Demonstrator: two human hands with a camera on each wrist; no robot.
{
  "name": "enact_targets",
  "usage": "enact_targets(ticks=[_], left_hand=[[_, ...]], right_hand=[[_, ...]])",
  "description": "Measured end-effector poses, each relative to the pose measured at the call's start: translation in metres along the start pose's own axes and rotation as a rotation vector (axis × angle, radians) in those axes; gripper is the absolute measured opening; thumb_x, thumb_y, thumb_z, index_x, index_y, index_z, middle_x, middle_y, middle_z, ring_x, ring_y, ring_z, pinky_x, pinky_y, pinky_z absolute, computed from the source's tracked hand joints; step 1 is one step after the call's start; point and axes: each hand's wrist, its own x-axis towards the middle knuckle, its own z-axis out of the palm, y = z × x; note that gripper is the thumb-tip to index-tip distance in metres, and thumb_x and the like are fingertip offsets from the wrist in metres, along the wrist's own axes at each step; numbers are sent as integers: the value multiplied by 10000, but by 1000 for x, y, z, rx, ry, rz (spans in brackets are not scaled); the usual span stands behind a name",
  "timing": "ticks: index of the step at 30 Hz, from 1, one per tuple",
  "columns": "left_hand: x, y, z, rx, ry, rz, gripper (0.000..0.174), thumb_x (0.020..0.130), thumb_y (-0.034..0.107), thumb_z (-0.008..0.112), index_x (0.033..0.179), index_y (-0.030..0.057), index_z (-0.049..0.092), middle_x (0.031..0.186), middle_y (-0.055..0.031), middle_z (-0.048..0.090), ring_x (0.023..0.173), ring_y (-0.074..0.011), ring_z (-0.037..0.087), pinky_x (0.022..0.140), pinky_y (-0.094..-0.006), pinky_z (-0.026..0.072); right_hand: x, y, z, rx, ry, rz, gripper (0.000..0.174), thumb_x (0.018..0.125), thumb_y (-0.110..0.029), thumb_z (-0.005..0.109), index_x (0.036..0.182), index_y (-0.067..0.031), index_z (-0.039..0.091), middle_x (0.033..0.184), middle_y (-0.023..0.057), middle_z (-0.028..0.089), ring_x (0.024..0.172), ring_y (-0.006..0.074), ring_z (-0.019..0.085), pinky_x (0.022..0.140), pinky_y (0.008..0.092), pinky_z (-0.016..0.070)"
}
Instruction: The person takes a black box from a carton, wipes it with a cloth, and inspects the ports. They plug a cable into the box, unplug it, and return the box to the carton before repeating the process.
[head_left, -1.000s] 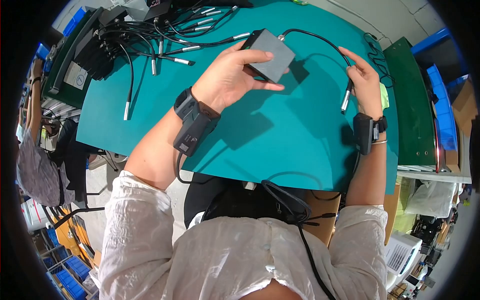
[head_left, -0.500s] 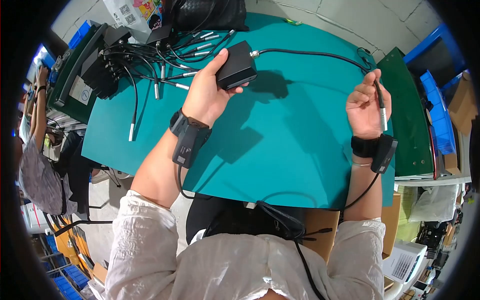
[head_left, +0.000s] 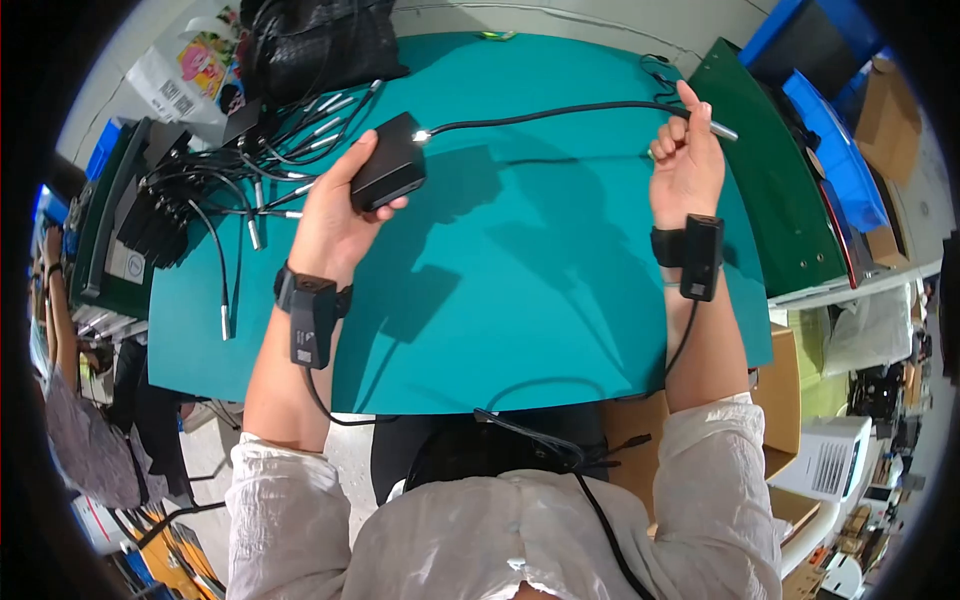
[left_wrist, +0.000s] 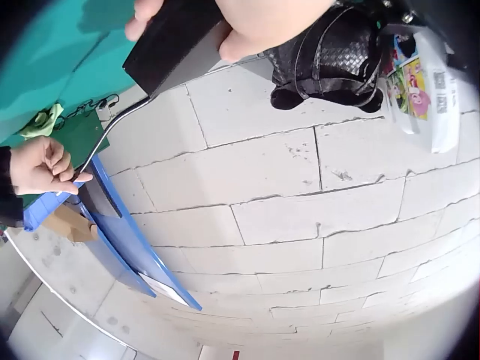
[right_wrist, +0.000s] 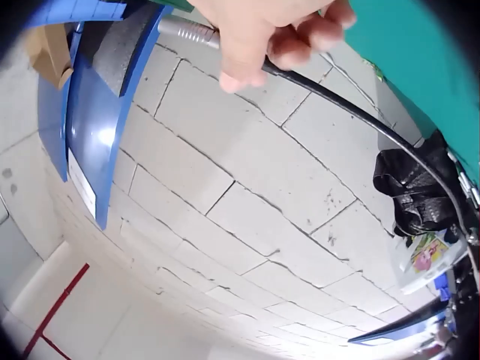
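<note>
My left hand grips a black rectangular box above the left-middle of the teal table, thumb along its top. A black cable leaves a metal fitting on the box's far right corner and runs across to my right hand. That hand pinches the cable close to its end between thumb and fingers. Beyond the fingers a ribbed silver connector sticks out, pointing right in the head view. The left wrist view shows the box between fingers and thumb, with the cable stretching away from it.
Similar black boxes with silver-tipped cables are heaped at the table's left, beside a green crate. A black bag and a printed plastic bag stand at the back left. A green panel and blue bins line the right.
The box has turned from its flat grey face to its black side, and shifted left in view. The right hand has turned over, swinging the connector from pointing down to pointing right.
</note>
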Motion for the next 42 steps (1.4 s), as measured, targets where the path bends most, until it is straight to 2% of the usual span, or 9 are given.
enact_targets(ticks=[2,5,8,13,20,26,35,38,42], left_hand=[[-1,2,2,9,6,6,276,871,321,674,973,71,618,805,-68,628,547,-164,549,431,-224,389],[-1,2,0,62,84,50,275,855,319,692,943,69,622,789,-66,627,539,-147,541,438,-222,393],[4,2,-7,129,87,96,266,856,312,690,935,66,626,772,-62,633,558,-144,547,446,-227,393],[14,3,-16,103,142,140,230,861,294,686,932,81,634,774,-40,642,629,-125,571,499,-243,378],[15,8,-22,155,123,220,255,863,286,676,970,55,650,831,-36,655,692,-126,585,554,-271,389],[13,7,-19,222,177,228,235,890,276,652,1006,72,655,842,-24,654,696,-117,584,546,-249,397],[15,6,-19,205,171,237,293,879,285,658,1015,28,615,868,-65,653,719,-145,598,569,-278,443],[14,6,-20,177,161,221,282,890,274,641,1020,24,616,876,-67,657,731,-153,606,587,-280,449],[17,6,-23,148,127,201,237,887,273,653,1012,73,645,899,-55,669,776,-160,612,626,-293,444]], right_hand=[[1,4,6,-87,110,-51,407,964,-356,541,1154,0,587,767,11,566,696,112,517,665,251,462],[-5,5,24,79,119,-107,383,980,-354,499,963,20,578,864,107,628,924,257,635,819,360,545],[-8,0,23,37,-20,-29,382,982,-350,494,963,23,574,911,143,642,952,275,648,732,360,569],[-15,-3,31,-205,-52,-98,389,967,-359,527,942,19,614,767,123,650,710,230,676,622,305,555],[-26,-5,37,-398,-250,-55,349,962,-336,543,924,3,619,735,88,630,700,212,662,598,298,521],[-37,-1,43,-372,-397,-35,172,877,-172,672,833,-6,674,732,47,639,659,120,617,581,256,502],[-45,1,50,-557,-643,-239,147,817,-192,734,778,-57,690,733,37,653,634,116,596,568,231,473],[-46,-8,54,-801,-731,-331,80,814,-116,709,779,-53,673,713,50,648,642,136,589,587,264,466],[-46,-4,54,-845,-755,-426,104,777,-136,734,754,-56,672,677,23,636,617,143,569,566,274,443]])
